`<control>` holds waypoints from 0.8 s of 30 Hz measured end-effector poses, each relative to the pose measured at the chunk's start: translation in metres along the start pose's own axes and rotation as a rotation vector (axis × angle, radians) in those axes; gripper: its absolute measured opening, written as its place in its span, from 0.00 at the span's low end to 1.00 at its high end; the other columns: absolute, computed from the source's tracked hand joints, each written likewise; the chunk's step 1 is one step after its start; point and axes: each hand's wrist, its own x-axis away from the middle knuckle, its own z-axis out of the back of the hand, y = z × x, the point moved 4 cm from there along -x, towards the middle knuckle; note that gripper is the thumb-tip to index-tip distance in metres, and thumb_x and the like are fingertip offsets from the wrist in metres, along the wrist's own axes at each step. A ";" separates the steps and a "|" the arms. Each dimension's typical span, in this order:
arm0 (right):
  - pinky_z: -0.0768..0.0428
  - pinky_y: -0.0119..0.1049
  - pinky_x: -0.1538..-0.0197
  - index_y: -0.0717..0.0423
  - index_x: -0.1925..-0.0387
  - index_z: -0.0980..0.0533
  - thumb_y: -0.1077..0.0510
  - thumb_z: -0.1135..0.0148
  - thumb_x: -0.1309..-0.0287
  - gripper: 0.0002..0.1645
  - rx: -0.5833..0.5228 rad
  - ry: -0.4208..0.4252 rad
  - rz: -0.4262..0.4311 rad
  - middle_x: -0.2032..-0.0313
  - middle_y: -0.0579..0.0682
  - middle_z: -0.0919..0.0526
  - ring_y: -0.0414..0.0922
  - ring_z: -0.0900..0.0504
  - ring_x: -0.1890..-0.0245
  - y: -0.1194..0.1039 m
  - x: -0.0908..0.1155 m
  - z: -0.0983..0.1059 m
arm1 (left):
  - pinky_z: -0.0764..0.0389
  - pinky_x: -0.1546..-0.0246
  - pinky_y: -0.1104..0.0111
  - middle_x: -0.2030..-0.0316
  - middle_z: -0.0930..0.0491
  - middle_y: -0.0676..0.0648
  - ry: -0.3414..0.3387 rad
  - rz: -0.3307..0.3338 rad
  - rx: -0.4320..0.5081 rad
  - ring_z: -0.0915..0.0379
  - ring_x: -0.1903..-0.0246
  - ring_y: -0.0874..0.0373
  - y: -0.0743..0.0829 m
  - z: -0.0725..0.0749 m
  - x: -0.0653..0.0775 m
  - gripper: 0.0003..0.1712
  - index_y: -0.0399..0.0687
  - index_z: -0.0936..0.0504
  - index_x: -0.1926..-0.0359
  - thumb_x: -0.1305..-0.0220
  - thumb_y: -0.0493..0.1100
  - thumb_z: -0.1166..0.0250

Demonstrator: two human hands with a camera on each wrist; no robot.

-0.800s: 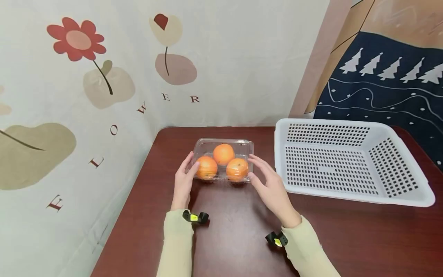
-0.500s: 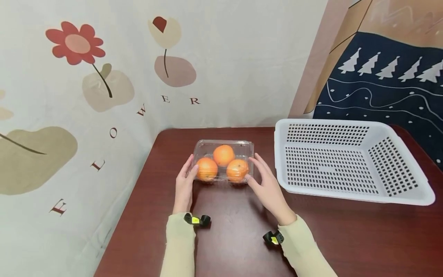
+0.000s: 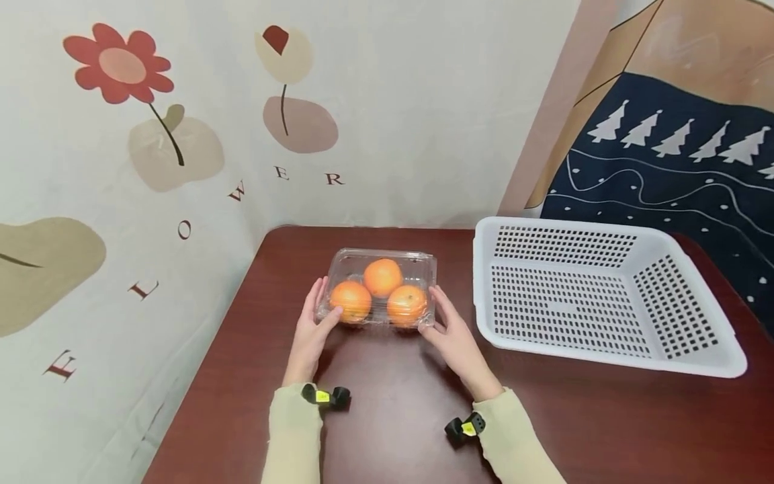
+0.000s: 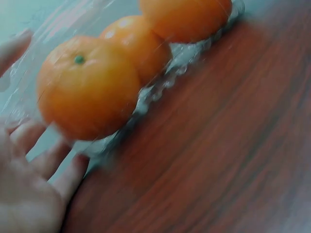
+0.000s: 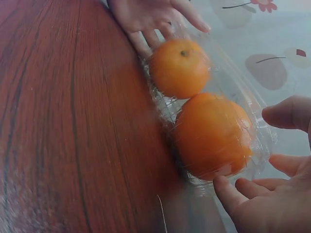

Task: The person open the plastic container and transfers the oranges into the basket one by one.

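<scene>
A clear plastic clamshell box (image 3: 414, 266) sits on the table with three oranges inside: a back orange (image 3: 383, 277), a left orange (image 3: 351, 302) and a right orange (image 3: 407, 306). My left hand (image 3: 311, 339) grips the box's left end, thumb at the front and fingers along the side. At the opposite end, my right hand (image 3: 455, 346) holds the front right corner between thumb and fingers. The right wrist view shows the right fingertips (image 5: 227, 188) against the plastic beside an orange (image 5: 214, 138). Whether the box's base is clear of the table is hard to tell.
A white perforated basket (image 3: 605, 359) stands on the right of the dark red table (image 3: 387, 417), close to my right hand. Behind the table hangs a pale cloth (image 3: 411, 134) with printed flowers; a dark blue tree-patterned cloth (image 3: 659, 175) is at the right.
Both hands have closed in on the box, the right thumb coming to its front corner. The whole head view has shifted slightly; the box keeps about the same place beside the basket.
</scene>
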 end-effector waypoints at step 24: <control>0.28 0.46 0.51 0.57 0.34 0.49 0.70 0.46 0.50 0.41 0.140 0.086 0.059 0.33 0.52 0.54 0.48 0.45 0.37 -0.008 0.000 -0.004 | 0.57 0.37 0.53 0.32 0.60 0.55 -0.177 0.022 -0.130 0.66 0.34 0.58 0.022 -0.004 0.006 0.49 0.60 0.57 0.31 0.46 0.39 0.36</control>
